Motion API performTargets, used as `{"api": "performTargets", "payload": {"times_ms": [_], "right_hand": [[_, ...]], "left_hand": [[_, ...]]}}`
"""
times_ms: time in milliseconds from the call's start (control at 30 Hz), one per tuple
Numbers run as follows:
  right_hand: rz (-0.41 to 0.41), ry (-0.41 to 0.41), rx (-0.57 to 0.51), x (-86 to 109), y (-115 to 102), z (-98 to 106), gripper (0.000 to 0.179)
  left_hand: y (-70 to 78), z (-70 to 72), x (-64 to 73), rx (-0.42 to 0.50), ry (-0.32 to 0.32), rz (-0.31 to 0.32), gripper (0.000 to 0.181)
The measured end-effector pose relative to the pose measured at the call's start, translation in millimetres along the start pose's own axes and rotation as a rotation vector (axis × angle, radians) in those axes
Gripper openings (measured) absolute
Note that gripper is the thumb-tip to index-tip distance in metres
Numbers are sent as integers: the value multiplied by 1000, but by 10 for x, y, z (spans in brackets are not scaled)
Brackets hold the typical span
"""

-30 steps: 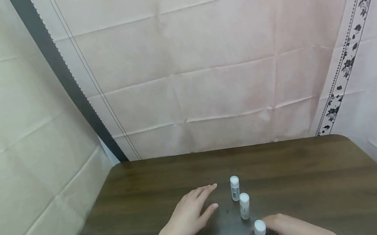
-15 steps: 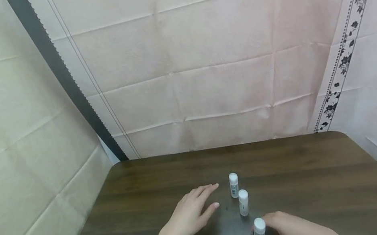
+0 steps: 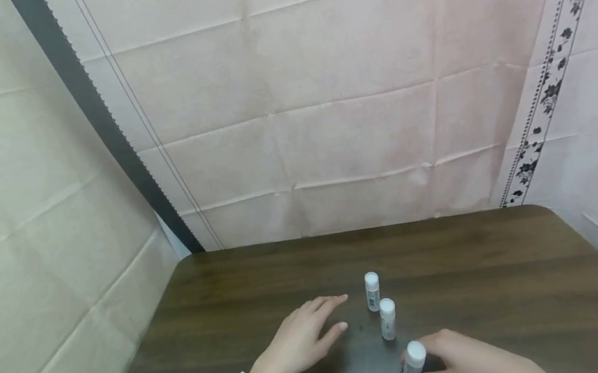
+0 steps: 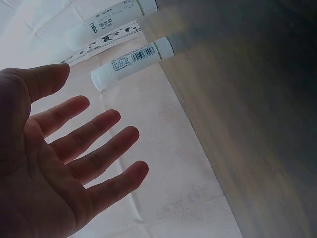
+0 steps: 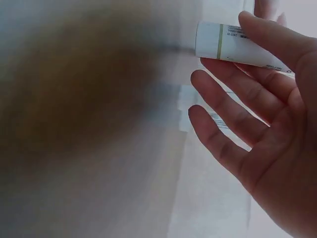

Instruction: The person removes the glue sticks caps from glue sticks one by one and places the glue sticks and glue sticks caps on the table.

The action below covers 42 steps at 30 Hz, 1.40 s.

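Observation:
Three white glue sticks stand on the brown table, in a slanting row in the head view. My right hand [image 3: 464,358] pinches the nearest glue stick [image 3: 414,362] between thumb and fingers; its cap leans slightly right. The right wrist view shows this glue stick [image 5: 237,45] between the thumb and a forefinger. Beyond it stand the middle glue stick [image 3: 388,319] and the far glue stick [image 3: 373,291], close together. Left of these two is my left hand [image 3: 299,341], fingers extended, touching neither. In the left wrist view its palm [image 4: 54,163] shows beside a glue stick with a barcode [image 4: 133,62].
The dark wooden table [image 3: 223,301] has rounded far corners. A pale creased cloth [image 3: 341,77] hangs behind it, with a dark band at left and a floral border at right. Another cloth [image 3: 20,222] hangs along the left side.
The nearest glue stick has tipped slightly to the right in my right hand. My left hand keeps its place. The head view has shifted a little.

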State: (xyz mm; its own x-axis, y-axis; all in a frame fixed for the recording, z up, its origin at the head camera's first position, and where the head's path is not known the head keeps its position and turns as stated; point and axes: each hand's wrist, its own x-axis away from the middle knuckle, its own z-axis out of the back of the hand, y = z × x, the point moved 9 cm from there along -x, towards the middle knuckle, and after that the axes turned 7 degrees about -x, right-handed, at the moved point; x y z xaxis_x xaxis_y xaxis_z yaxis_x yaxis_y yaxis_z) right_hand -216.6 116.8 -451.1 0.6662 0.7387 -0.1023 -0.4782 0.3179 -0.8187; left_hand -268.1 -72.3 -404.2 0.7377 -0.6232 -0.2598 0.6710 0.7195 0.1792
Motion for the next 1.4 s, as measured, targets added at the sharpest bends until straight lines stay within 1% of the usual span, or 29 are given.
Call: {"api": "performTargets", "payload": {"times_ms": [67, 167, 300, 433, 567, 667, 733, 800, 900, 967, 1033, 1100, 1133, 1200, 1267, 1333, 1400], "right_hand": [[30, 16, 33, 1, -97, 56, 16], [103, 53, 88, 7, -286, 169, 20], [191, 98, 119, 31, -526, 333, 25], [220, 126, 138, 63, -668, 449, 27], [234, 145, 174, 88, -750, 499, 28], [232, 132, 173, 90, -780, 489, 28], [226, 119, 166, 83, -784, 473, 28], [220, 107, 162, 69, -778, 459, 28], [218, 102, 164, 50, -774, 447, 24], [212, 92, 153, 40, -768, 434, 22], [209, 84, 142, 39, -768, 422, 20], [215, 80, 138, 40, -776, 414, 20], [221, 78, 138, 39, -783, 411, 19], [233, 74, 139, 34, -796, 404, 19], [242, 71, 145, 23, -802, 397, 18], [231, 62, 143, 11, -792, 382, 16], [213, 54, 141, 5, -774, 362, 15]], "left_hand": [[-8, -3, 1, 2, -6, 4, 47], [-16, -8, 1, 4, -12, 9, 46], [-16, -10, -7, 6, -16, 7, 46], [-13, -6, -6, -1, -21, 8, 45], [-12, 25, -5, -4, -18, 11, 46], [9, 119, -8, -16, 28, -3, 45], [58, 241, -17, -48, 88, -34, 43], [147, 409, -30, -105, 176, -88, 41], [354, 709, -58, -202, 317, -199, 39], [527, 905, -71, -261, 403, -284, 39], [726, 1094, -75, -314, 475, -376, 39], [947, 1248, -64, -381, 540, -481, 39], [1061, 1303, -53, -416, 560, -533, 39], [1289, 1364, -11, -499, 589, -647, 38], [1500, 1351, 43, -593, 597, -763, 34], [1665, 1281, 90, -690, 578, -851, 30], [1773, 1180, 123, -791, 550, -911, 29]]}}
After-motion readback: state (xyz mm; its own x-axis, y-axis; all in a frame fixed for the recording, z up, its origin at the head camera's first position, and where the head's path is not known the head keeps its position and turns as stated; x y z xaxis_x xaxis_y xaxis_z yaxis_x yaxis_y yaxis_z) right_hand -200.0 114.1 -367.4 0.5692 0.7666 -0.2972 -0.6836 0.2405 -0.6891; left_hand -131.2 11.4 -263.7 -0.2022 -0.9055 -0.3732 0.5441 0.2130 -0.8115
